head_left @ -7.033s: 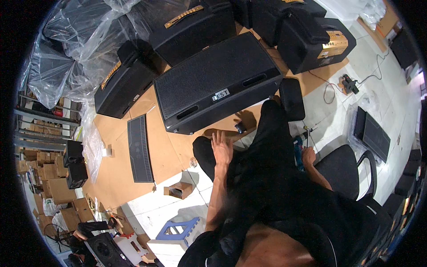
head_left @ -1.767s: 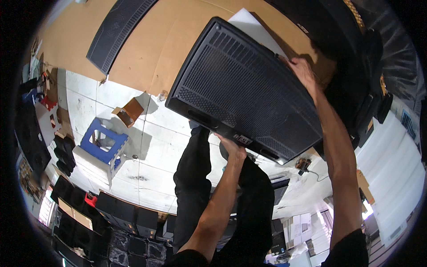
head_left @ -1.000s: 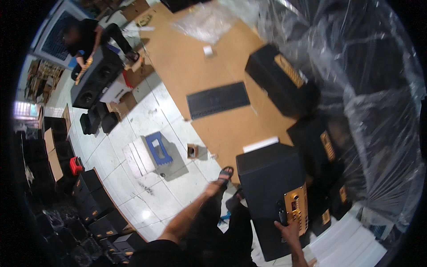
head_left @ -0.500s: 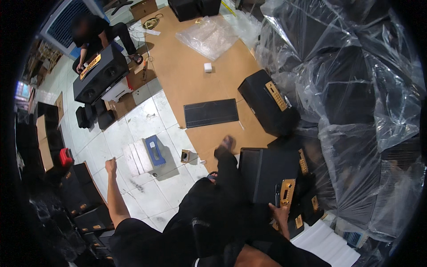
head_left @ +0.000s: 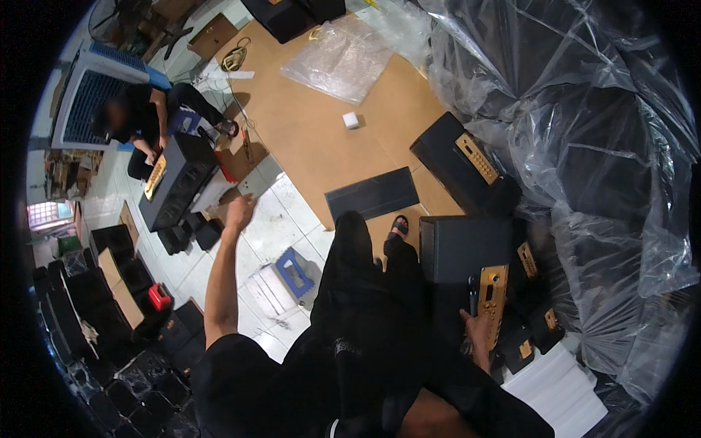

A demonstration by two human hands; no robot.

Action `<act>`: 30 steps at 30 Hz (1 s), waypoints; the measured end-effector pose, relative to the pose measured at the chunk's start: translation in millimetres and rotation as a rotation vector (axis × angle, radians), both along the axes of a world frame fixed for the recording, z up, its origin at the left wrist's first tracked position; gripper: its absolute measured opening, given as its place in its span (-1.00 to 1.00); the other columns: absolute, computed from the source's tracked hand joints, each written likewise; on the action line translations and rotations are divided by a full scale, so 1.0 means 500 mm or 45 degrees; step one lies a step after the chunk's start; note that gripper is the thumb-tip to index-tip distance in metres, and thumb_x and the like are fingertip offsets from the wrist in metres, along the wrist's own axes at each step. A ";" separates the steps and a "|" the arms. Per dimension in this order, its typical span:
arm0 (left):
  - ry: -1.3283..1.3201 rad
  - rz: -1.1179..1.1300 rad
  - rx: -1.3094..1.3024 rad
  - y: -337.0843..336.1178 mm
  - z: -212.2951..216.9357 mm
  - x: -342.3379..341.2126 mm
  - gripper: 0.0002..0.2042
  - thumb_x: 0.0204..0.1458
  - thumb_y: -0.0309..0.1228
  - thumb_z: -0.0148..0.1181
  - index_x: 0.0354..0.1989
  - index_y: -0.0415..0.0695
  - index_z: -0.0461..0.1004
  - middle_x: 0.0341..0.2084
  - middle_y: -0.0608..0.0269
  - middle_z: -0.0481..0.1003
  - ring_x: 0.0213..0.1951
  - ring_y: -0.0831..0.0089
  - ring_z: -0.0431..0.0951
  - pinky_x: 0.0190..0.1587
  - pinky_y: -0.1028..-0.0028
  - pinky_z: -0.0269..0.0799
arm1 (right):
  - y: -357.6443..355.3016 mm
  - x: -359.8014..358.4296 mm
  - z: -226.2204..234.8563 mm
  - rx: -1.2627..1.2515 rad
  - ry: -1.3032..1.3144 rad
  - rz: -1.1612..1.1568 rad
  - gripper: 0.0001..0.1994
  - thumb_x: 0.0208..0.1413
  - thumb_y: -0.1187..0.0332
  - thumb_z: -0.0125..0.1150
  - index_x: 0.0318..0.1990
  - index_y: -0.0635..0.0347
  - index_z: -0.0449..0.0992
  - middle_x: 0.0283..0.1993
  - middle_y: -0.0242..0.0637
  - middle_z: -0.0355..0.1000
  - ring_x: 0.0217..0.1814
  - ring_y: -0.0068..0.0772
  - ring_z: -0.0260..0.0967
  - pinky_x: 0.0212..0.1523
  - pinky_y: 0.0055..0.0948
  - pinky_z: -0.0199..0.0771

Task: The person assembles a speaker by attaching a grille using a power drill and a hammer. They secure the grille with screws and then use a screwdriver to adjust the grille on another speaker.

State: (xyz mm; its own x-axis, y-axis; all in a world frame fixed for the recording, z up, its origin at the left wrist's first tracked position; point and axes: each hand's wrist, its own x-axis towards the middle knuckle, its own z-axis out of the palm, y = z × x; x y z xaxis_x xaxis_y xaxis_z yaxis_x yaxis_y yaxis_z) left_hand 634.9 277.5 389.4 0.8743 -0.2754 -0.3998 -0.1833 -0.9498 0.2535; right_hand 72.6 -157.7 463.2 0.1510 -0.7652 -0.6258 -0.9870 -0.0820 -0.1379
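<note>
My right hand (head_left: 478,332) is closed round the lower part of a gold control panel (head_left: 495,296) with a row of knobs. A slim dark piece (head_left: 473,293) runs along the panel's left side; its kind is unclear. Just beyond them stands a black speaker cabinet (head_left: 464,244). My left arm stretches forward, and the left hand (head_left: 238,213) hangs in the air over the tiled floor, fingers loosely apart, with nothing visible in it. Past that hand, a co-worker's hands (head_left: 151,157) are at the gold panel (head_left: 155,177) of another black speaker (head_left: 179,182).
A black flat panel (head_left: 372,194) lies on brown board (head_left: 292,102) ahead, near my feet. Another speaker (head_left: 460,164) sits to its right. Plastic-wrapped stacks (head_left: 555,146) line the right side. White foam sheets (head_left: 558,390), a blue-and-white block (head_left: 292,274) and a red case (head_left: 159,296) lie around.
My feet have stepped forward and the view has shifted. My left hand has swung forward and right. The right hand still holds the gold panel.
</note>
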 end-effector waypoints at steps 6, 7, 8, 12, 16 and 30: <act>-0.141 -0.453 -0.069 -0.230 0.052 0.191 -0.61 0.06 -0.14 0.12 -0.04 -0.14 0.52 -0.23 -0.27 0.50 -0.05 -0.02 0.48 0.01 0.10 0.39 | -0.052 0.306 0.044 0.089 0.026 0.123 -0.57 -0.09 0.15 0.39 -0.45 0.49 0.52 -0.60 0.02 0.44 -0.51 -0.05 0.44 -0.40 -0.14 0.37; -0.116 -0.405 -0.132 -0.243 0.029 0.224 -0.61 0.06 -0.14 0.13 -0.06 -0.15 0.52 -0.25 -0.28 0.50 -0.09 -0.03 0.50 -0.02 0.10 0.40 | -0.059 0.353 0.040 0.075 0.031 0.137 -0.58 -0.09 0.16 0.39 -0.44 0.49 0.52 -0.61 0.01 0.43 -0.51 -0.06 0.44 -0.40 -0.15 0.37; -0.090 -0.363 -0.194 -0.258 0.006 0.261 -0.61 0.05 -0.14 0.14 -0.07 -0.17 0.53 -0.27 -0.29 0.50 -0.13 -0.04 0.52 -0.04 0.11 0.42 | -0.064 0.404 0.037 0.063 0.036 0.146 -0.59 -0.09 0.17 0.40 -0.43 0.48 0.52 -0.63 0.00 0.43 -0.51 -0.07 0.45 -0.40 -0.16 0.37; 0.194 -0.393 -0.198 -0.323 -0.097 0.352 -0.53 0.03 -0.09 0.17 -0.03 -0.23 0.49 -0.16 -0.31 0.47 -0.04 -0.06 0.49 0.04 0.19 0.39 | -0.092 0.617 0.032 0.117 -0.061 0.004 -0.63 -0.08 0.21 0.40 -0.39 0.47 0.54 -0.59 0.00 0.45 -0.51 -0.11 0.46 -0.41 -0.15 0.37; 0.429 -0.208 -0.074 -0.356 -0.302 0.468 -0.23 -0.03 0.07 0.18 0.17 -0.37 0.26 0.05 -0.30 0.36 0.11 -0.04 0.38 0.15 0.25 0.31 | -0.119 0.820 -0.020 -0.020 -0.129 0.259 -0.60 -0.17 0.21 0.46 -0.53 0.48 0.51 -0.64 0.01 0.41 -0.57 -0.17 0.42 -0.48 -0.18 0.35; 0.945 0.168 0.529 -0.551 -0.451 0.645 0.22 -0.26 0.05 0.42 0.38 -0.14 -0.43 0.29 -0.27 -0.03 0.18 -0.15 0.28 0.07 -0.11 0.34 | -0.236 1.537 -0.101 0.139 -0.287 0.634 -0.56 -0.06 0.08 0.35 -0.54 0.39 0.51 -0.64 0.03 0.41 -0.58 -0.07 0.43 -0.46 -0.16 0.38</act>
State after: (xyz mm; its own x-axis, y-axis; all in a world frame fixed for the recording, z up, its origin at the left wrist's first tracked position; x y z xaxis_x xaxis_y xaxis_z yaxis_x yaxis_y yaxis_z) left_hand 957.4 1.9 163.9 0.3611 0.1051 -0.9266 0.0105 -0.9940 -0.1086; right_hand 841.2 -275.5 412.7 0.6172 -0.4996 -0.6079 -0.7778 -0.5041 -0.3754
